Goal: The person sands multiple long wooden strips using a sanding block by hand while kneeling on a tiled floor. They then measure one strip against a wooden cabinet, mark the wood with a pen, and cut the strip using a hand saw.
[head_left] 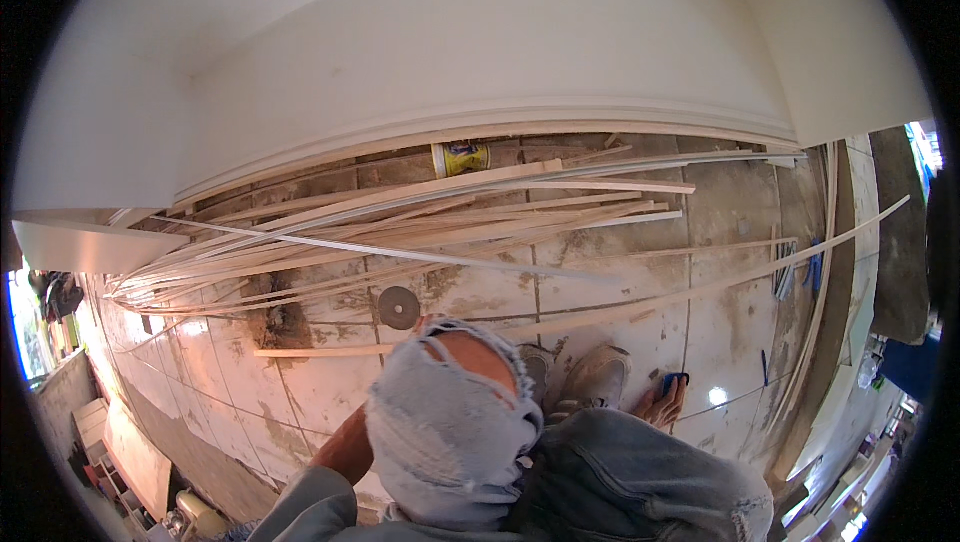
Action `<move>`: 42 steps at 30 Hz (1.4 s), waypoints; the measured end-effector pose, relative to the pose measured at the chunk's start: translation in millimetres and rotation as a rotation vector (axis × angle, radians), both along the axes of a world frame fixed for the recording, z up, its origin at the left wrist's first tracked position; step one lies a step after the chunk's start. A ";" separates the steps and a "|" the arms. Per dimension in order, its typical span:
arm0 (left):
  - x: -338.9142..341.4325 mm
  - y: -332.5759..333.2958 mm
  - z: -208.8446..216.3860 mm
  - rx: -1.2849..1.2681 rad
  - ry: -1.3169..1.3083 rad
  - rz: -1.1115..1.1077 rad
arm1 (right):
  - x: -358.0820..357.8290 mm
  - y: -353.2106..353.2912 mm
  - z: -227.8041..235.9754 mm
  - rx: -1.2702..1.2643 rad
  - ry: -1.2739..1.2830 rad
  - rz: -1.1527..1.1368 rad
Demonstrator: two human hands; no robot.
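A long, thin wooden strip point(640, 322) lies across the tiled floor in front of my shoes, passing behind my raised knee. My left hand point(426, 323) is almost wholly hidden by that knee; only a bit of it shows beside the strip, and its grip cannot be seen. Down by the floor, to the right of my shoes, my right hand point(660, 404) has its fingers closed around a small blue and dark object point(675, 382), too small to identify. A grey abrasive disc point(399, 308) with a centre hole lies flat beyond the strip, near my left hand.
Many long wooden strips point(400, 227) are heaped beyond the disc, below a white panelled structure point(480, 42). A yellow can point(461, 159) lies among them. More strips point(800, 372) run along the right, near blue-handled tools point(816, 267) and a thin blue item point(765, 368).
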State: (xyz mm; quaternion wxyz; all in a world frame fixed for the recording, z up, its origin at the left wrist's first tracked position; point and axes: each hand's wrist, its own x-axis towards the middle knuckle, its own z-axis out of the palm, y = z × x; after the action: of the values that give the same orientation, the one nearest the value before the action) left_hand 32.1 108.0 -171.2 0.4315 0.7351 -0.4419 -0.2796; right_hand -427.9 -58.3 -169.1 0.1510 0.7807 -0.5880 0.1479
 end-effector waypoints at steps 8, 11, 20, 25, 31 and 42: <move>38.5 -67.7 24.2 0.069 -0.545 0.359 | -1.6 7.8 -3.9 0.024 -0.007 -0.064; 56.6 -89.4 44.5 0.131 -0.718 0.267 | -4.9 10.1 -1.3 0.025 -0.008 -0.083; 86.2 -101.7 51.0 0.129 -0.839 0.171 | 4.3 11.9 -3.4 0.064 -0.040 -0.108; 95.0 -95.6 51.5 0.114 -0.812 0.031 | 6.4 9.3 -0.6 0.098 -0.061 -0.152; 112.7 -78.2 45.5 0.109 -0.623 0.032 | 19.5 -5.1 13.3 0.237 -0.254 -0.182; 120.7 -69.2 108.9 0.141 -0.131 -0.293 | 86.7 -95.7 110.5 0.155 -1.191 0.115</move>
State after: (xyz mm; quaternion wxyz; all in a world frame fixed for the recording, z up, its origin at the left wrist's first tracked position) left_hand 152.8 38.8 -62.3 0.3037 0.7078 -0.5511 -0.3211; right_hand -341.2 -154.0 -58.6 -0.2701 0.6030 -0.5373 0.5243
